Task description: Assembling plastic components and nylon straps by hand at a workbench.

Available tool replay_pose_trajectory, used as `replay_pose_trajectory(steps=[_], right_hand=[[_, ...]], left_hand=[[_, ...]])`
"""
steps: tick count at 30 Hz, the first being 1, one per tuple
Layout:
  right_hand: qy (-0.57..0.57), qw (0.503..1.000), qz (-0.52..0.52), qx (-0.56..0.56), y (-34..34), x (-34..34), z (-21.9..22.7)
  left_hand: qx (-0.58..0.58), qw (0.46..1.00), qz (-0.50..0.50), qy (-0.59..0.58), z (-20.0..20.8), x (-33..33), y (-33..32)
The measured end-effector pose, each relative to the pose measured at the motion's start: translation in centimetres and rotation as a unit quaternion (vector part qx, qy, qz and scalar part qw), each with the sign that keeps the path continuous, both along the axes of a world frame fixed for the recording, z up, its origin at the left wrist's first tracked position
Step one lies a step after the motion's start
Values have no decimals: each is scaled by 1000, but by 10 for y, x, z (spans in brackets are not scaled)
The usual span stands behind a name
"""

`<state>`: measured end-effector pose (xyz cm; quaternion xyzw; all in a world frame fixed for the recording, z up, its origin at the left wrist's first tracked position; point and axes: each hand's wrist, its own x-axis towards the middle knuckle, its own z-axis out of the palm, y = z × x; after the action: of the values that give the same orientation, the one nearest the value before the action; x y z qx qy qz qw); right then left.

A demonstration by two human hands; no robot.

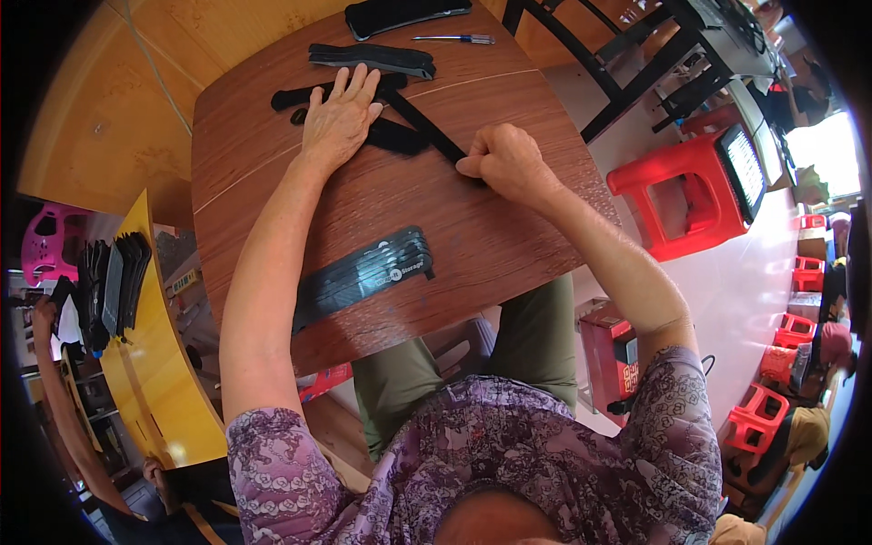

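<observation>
My left hand [341, 120] lies flat with fingers stretched out, pressing on black fabric pieces [292, 98] near the far side of the table. Under and beside its palm is a flat black piece [398, 137]. A long black strap [425, 125] runs slantwise from near those fingertips toward my right hand [509, 163]. That hand is closed around the strap's near end, with the thumb pressed against it. Beyond my left fingertips lies a folded black and grey fabric piece [372, 60]. A small dark round thing [299, 116] sits beside the left hand.
On the wooden table [509, 236] are a shiny dark package [365, 276], a screwdriver-like tool [454, 39] and another black pouch [407, 14]. A red stool [681, 195] stands right. At left, another person's arm [68, 409] reaches near a yellow board [168, 363] holding black pieces.
</observation>
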<state>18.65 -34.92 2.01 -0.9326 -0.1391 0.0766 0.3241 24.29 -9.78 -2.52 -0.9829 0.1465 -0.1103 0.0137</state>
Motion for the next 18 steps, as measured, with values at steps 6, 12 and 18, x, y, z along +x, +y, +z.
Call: replay_pose_trajectory(steps=[6,12,18], right_hand=[[138,987,1,79,-4,3,2],[247,948,-14,199,-12,-12,15],[249,943,9,219,-53,-46,21]], left_hand=[[-8,999,-18,-31,-6,-6,3],[-23,999,-30,-27,-7,-14,-2],[20,1000,-3,-4,-9,-11,10]])
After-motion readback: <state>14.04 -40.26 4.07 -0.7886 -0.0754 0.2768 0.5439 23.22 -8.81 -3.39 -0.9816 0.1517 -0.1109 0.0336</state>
